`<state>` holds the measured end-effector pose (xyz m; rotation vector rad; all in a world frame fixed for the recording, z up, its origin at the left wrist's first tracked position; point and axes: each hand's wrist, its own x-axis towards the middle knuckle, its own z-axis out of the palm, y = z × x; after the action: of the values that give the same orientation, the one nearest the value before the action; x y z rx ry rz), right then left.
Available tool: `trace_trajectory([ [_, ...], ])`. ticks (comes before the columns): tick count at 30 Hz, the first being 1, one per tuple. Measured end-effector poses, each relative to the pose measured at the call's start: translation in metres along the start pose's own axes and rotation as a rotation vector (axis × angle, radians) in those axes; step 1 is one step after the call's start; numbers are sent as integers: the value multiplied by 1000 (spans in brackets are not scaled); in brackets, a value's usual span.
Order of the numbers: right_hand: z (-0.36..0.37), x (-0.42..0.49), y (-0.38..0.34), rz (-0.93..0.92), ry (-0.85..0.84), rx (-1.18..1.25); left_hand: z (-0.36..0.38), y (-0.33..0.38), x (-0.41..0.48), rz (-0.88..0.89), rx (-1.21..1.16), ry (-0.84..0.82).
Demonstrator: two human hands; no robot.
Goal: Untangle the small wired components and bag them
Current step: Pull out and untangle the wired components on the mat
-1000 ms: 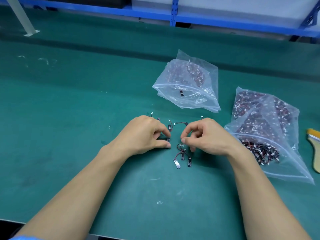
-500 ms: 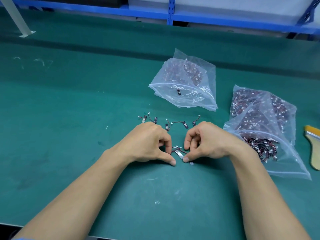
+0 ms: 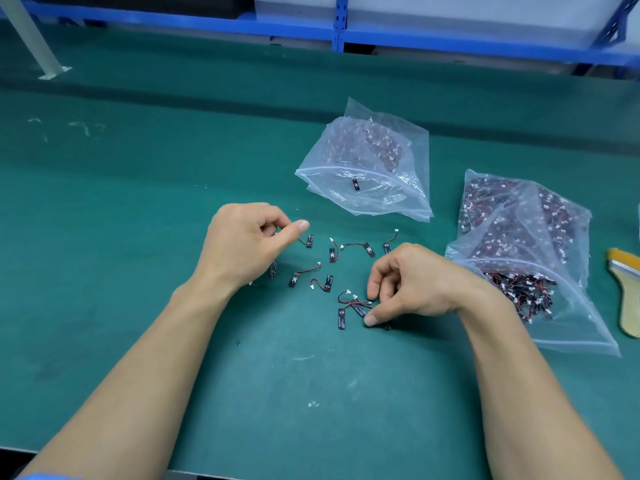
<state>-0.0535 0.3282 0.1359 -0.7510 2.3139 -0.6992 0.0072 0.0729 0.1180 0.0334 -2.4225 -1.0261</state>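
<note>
Several small black wired components lie loose on the green mat (image 3: 138,237), one of them (image 3: 333,255) in the middle. My left hand (image 3: 247,245) has its fingers curled and pinches the wire of one component (image 3: 309,240) at the left end of the row. My right hand (image 3: 417,285) pinches a small tangle of components (image 3: 353,308) between thumb and curled fingers, low on the mat. A clear zip bag (image 3: 367,199) holding components lies behind the row. A fuller clear bag (image 3: 575,327) lies at the right, its open mouth spilling tangled components (image 3: 519,289).
A brush with a wooden handle (image 3: 628,306) lies at the far right, beside the fuller bag. A blue shelf frame (image 3: 341,32) runs along the back, and a white post foot (image 3: 52,72) stands at the back left. Small white specks dot the mat.
My hands were together over the tangle; now they have pulled apart. My left hand moved up and left with one component, and my right stayed low on the remaining tangle.
</note>
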Motion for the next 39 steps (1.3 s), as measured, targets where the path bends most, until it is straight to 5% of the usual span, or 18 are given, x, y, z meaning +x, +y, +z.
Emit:
trace_trajectory([
  [18,-3,-2,3,-10,54,2,4,9,-4,91,-16,-52],
  [30,-6,-3,8,-67,72,39,21,29,-17,329,-1,-533],
  [39,-13,-6,14,-85,100,171,26,26,-17,266,26,-531],
])
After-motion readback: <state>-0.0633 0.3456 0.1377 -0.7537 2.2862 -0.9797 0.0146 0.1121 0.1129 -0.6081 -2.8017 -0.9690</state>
